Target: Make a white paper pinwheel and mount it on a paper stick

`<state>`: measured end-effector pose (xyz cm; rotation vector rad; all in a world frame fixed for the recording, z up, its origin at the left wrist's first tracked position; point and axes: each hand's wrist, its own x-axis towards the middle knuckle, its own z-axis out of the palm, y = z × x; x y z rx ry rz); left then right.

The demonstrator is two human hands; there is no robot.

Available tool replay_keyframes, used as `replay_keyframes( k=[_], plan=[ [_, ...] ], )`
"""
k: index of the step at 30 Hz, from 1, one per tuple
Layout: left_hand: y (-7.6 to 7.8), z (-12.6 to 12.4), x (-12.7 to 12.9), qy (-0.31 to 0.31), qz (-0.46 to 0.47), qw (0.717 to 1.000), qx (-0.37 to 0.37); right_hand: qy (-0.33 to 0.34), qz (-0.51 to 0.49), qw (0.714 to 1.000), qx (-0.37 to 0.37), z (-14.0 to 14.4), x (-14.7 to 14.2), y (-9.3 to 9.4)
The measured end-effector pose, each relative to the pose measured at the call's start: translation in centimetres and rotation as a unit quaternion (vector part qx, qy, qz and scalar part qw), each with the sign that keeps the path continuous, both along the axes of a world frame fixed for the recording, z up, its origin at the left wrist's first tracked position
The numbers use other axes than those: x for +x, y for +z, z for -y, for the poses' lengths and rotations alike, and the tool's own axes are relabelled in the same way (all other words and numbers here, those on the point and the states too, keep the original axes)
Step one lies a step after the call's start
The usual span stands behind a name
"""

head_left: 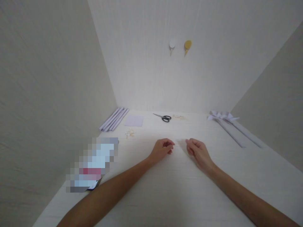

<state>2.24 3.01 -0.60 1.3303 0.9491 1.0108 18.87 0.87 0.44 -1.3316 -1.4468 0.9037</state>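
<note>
My left hand (163, 147) is just above the white table, its fingers loosely curled and a small gap between thumb and fingertips; I see nothing in it. Opposite it, my right hand (198, 152) is closed with thumb against the curled fingers, and nothing shows between them. The two hands are apart. Beyond them lies a pair of scissors (163, 117) with black handles, blades pointing left. A square of pale lilac paper (134, 120) lies left of the scissors. Small pale pieces, possibly rubber bands (130, 133), are scattered in front of that paper.
Several lilac paper rolls (115, 119) lie at the back left. Two paper sticks with bow-like tops (227, 121) rest at the right. More small pale bits (179, 117) lie beside the scissors. A blurred-out phone-like screen (99, 157) stands left. Two hooks (187, 45) are on the back wall.
</note>
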Motion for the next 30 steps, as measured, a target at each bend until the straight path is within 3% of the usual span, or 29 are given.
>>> replay_keyframes(
  k=[4, 10, 13, 14, 15, 16, 19, 22, 26, 30],
  plan=[
    [0.1, 0.0, 0.0, 0.012, 0.009, 1.0, -0.012, 0.104, -0.028, 0.992, -0.061, 2.3, -3.4, -1.1],
    [0.1, 0.0, -0.2, 0.012, -0.004, 1.0, -0.021, 0.101, -0.045, 0.991, -0.078, 2.3, -2.9, -0.9],
    [0.8, -1.1, -1.7, -0.045, -0.108, 0.993, -0.004, 0.109, -0.048, 0.99, -0.079, 2.2, -2.9, -0.8],
    [1.3, -1.8, -2.6, -0.063, -0.188, 0.979, 0.037, 0.113, -0.047, 0.99, -0.076, 2.2, -3.0, -0.8],
    [1.9, -2.8, -3.5, -0.063, -0.294, 0.949, 0.096, 0.117, -0.045, 0.989, -0.074, 2.2, -3.1, -0.8],
    [2.6, -3.8, -4.6, -0.046, -0.413, 0.895, 0.161, 0.121, -0.044, 0.989, -0.073, 2.2, -3.1, -0.8],
    [4.8, -7.6, -7.7, 0.016, -0.511, 0.836, 0.2, 0.129, -0.043, 0.988, -0.075, 2.2, -3.2, -0.7],
    [5.9, -11.1, -9.7, 0.047, -0.594, 0.781, 0.189, 0.131, -0.042, 0.987, -0.077, 2.2, -3.2, -0.5],
    [5.2, -13.8, -10.8, 0.059, -0.666, 0.731, 0.138, 0.133, -0.042, 0.987, -0.075, 2.2, -3.2, -0.4],
    [3.8, -14.8, -11.5, 0.049, -0.689, 0.717, 0.092, 0.138, -0.034, 0.987, -0.07, 2.3, -3.0, -0.7]
  ],
)
